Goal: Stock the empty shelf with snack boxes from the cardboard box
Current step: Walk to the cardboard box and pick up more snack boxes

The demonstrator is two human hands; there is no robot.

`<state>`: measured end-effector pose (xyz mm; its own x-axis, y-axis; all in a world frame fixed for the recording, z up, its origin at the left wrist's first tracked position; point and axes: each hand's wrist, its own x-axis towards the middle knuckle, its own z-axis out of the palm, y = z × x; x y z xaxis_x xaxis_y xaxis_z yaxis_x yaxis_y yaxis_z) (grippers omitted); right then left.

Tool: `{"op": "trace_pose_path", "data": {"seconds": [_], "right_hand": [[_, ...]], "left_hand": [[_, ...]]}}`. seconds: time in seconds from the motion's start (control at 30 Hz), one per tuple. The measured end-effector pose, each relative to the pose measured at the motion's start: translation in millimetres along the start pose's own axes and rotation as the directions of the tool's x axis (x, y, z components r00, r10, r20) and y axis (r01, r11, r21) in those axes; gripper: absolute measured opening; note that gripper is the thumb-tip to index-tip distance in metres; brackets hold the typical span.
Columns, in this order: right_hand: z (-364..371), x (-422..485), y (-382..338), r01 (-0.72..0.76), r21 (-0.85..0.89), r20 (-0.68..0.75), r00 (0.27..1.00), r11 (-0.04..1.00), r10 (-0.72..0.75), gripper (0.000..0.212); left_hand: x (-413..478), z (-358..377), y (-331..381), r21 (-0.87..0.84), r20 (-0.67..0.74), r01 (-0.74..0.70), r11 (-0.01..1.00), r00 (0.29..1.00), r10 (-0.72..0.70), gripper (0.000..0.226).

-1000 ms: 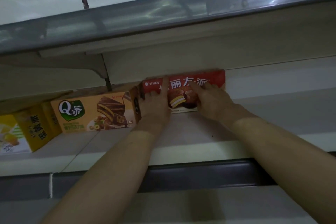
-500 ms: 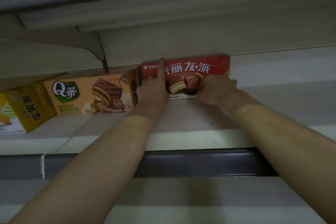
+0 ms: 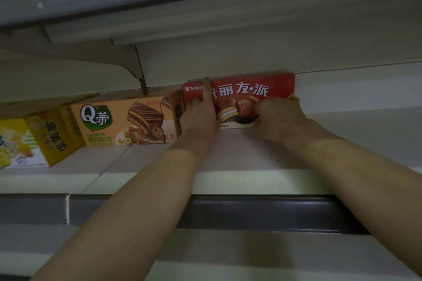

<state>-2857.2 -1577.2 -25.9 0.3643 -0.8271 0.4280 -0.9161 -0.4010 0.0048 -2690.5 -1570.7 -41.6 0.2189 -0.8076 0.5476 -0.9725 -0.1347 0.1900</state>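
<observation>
A: So, about the red rectangular cardboard snack box (image 3: pixel 251 91), where exactly?

B: At the back edge of the pale flat shelf board (image 3: pixel 228 180), upright on the long side, printed front toward the camera. Close against the back wall; not possible to tell if touching.

A: And to the left of it?

B: Just beside, an orange cardboard cake box with a green "Q" logo (image 3: pixel 123 121), also along the back edge, turned a little, with the right end in view. Farther toward the left end of the shelf, a yellow cardboard box (image 3: pixel 54 137), set at an angle.

A: Held by the left hand (image 3: pixel 201 118)?

B: Yes. Index finger straight up over the front face, reaching the top edge. Other fingers bent at the left end of the red box, next to the orange one. Thumb hidden.

A: And the right hand (image 3: pixel 280 118)?

B: On the lower right part of the front, fingers curled, one fingertip hooked at the right end. So, gripped from both ends, neither hand spread wide.

A: Below the arms?

B: A dark strip (image 3: pixel 251 210) along the front edge of the shelf, crossed by both forearms.
</observation>
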Motion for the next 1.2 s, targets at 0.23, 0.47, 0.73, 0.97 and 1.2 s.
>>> {"op": "trace_pose_path", "data": {"seconds": [0.23,0.47,0.73,0.97,1.2], "right_hand": [[6,1,-23,0.204,0.004,0.100,0.974,0.979,-0.203,0.056],[-29,-16,-45,0.205,0.168,0.063,0.974,0.964,-0.218,0.039],[-71,-74,-155,0.373,0.137,0.018,0.925,0.918,-0.379,0.024],[-77,-124,-305,0.533,0.221,0.077,0.826,0.817,-0.559,0.021],[-75,-191,-461,0.662,0.330,0.139,0.671,0.673,-0.728,0.019]], "left_hand": [[-1,-1,-4,-0.048,0.030,-0.035,0.998,0.999,0.036,0.095],[-28,-34,-17,-0.299,0.145,0.086,0.951,0.989,-0.044,0.072],[-100,-120,-95,-0.390,-0.038,0.194,0.900,0.973,-0.226,0.022],[-199,-189,-222,-0.109,0.010,0.389,0.915,0.921,-0.390,0.023],[-317,-265,-340,0.110,0.033,0.555,0.824,0.827,-0.561,0.031]]}}
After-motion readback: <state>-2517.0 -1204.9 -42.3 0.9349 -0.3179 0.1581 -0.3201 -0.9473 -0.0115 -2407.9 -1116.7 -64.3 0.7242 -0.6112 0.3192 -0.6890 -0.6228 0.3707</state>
